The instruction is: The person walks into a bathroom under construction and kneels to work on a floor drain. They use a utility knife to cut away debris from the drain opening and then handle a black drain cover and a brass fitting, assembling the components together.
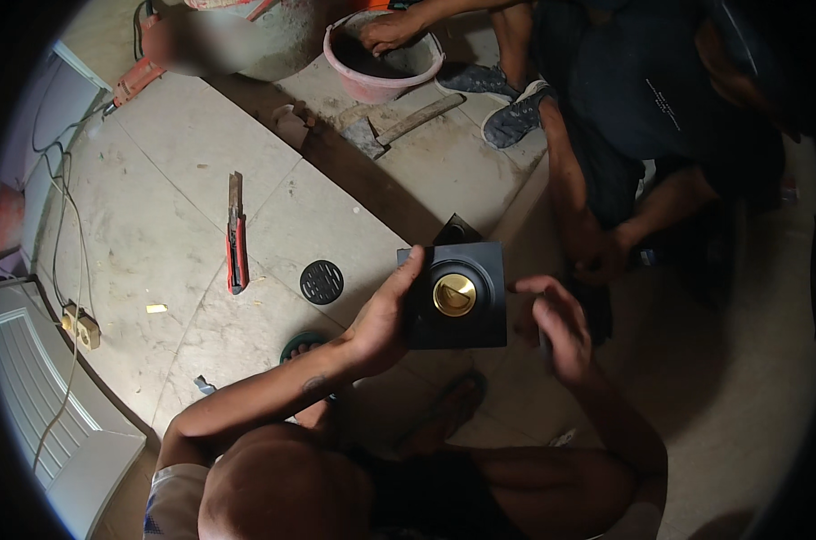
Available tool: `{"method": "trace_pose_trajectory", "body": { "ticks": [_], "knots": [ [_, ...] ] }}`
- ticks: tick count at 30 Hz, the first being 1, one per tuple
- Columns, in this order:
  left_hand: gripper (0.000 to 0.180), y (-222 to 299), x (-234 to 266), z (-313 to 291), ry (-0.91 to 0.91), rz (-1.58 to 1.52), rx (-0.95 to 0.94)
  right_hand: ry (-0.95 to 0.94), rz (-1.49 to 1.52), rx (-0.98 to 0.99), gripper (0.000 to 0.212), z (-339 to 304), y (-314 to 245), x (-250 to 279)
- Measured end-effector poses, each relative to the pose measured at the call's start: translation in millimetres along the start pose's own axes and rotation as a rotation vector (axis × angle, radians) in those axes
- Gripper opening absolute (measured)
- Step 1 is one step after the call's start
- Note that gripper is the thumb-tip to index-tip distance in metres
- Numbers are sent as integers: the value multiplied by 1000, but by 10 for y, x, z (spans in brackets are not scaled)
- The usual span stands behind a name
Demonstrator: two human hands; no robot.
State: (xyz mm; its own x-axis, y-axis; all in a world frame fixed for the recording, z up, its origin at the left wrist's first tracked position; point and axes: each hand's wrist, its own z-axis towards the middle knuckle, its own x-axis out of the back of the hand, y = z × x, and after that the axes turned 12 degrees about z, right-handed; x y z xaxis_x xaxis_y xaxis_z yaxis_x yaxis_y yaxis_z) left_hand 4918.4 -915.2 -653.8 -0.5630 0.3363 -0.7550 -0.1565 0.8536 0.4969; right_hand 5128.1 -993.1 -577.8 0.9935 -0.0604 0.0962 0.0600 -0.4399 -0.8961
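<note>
A black square floor drain (489, 319) with a round brass-coloured centre is held up in front of me by my left hand (383, 326), thumb on its top face and the other fingers hidden beneath. Off the drain's right edge hovers my right hand (561, 328), its fingers partly bent and apart, with nothing visible in them. A round black slotted grate (322, 282) lies on the pale tiles left of the drain. Further left rests a red-and-black utility knife (236, 238) with its blade out. Just behind the drain, a dark corner of another object (459, 225) shows.
A co-worker crouches at upper right, one hand (390, 34) in a pink-rimmed bucket (376, 87). A wooden-handled hatchet or hammer (417, 121) lies below it. A red power tool (136, 83), cables and a socket strip (81, 327) are at left, near a white louvred panel (53, 378).
</note>
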Motion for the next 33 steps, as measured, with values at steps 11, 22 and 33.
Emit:
{"method": "trace_pose_trajectory", "body": {
  "ticks": [11,22,33],
  "knots": [
    [82,-1,55,-82,128,487,-95,-399,-877,-11,78,-222,-646,-369],
    [75,-93,-4,-110,152,480,-60,-466,-834,-243,75,-40,-474,-542],
    [83,5,-31,-149,96,551,11,-372,-805,-104,57,-96,-510,-602]
  ]
}}
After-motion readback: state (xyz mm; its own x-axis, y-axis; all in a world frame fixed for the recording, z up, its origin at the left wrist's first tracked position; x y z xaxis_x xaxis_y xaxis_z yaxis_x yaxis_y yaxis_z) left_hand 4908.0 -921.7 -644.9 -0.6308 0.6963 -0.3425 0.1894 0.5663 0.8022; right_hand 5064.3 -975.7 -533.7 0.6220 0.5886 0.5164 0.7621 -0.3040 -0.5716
